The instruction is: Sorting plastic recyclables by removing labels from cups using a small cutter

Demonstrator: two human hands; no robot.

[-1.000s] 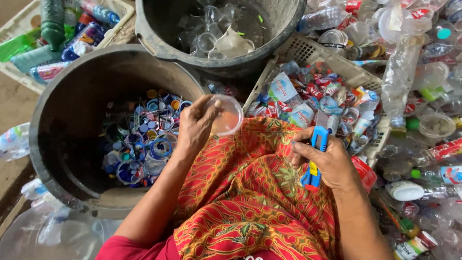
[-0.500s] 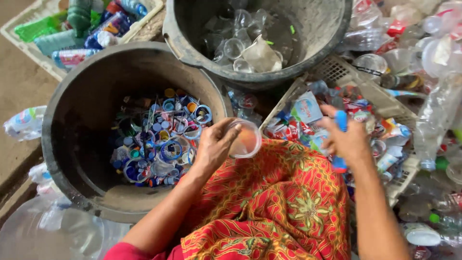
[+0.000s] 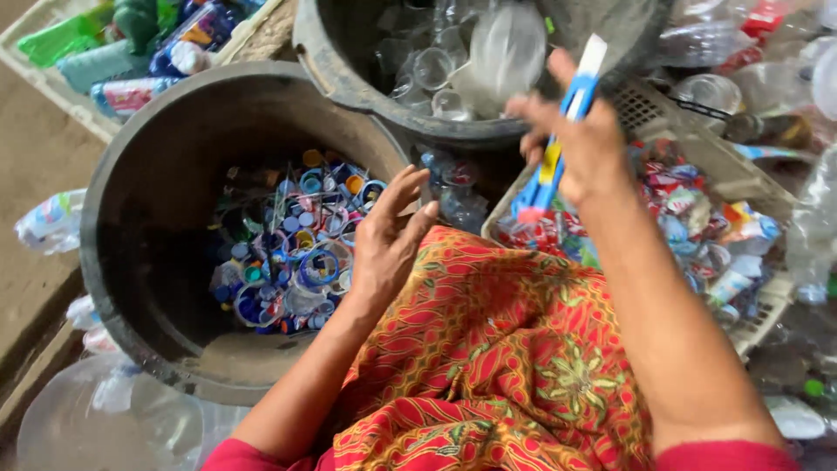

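Sorting step, prob.: left hand (image 3: 384, 249) empty, fingers spread, near cap tub (image 3: 157, 157); right hand (image 3: 580, 144) clamped on blue cutter (image 3: 558, 139), far by cup tub (image 3: 366, 96). Next prob. needs fresh item from crate (image 3: 767, 209).

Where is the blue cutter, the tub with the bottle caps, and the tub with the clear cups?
Blue cutter (image 3: 558, 148), head view, middle of its handle in the right hand.
Caps tub (image 3: 131, 166), head view, bare inner wall.
Cups tub (image 3: 349, 74), head view, dark left rim.

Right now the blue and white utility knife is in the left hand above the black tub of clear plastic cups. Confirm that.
Wrong hand. The head view shows the blue and white utility knife in the right hand, above the black tub of clear plastic cups.
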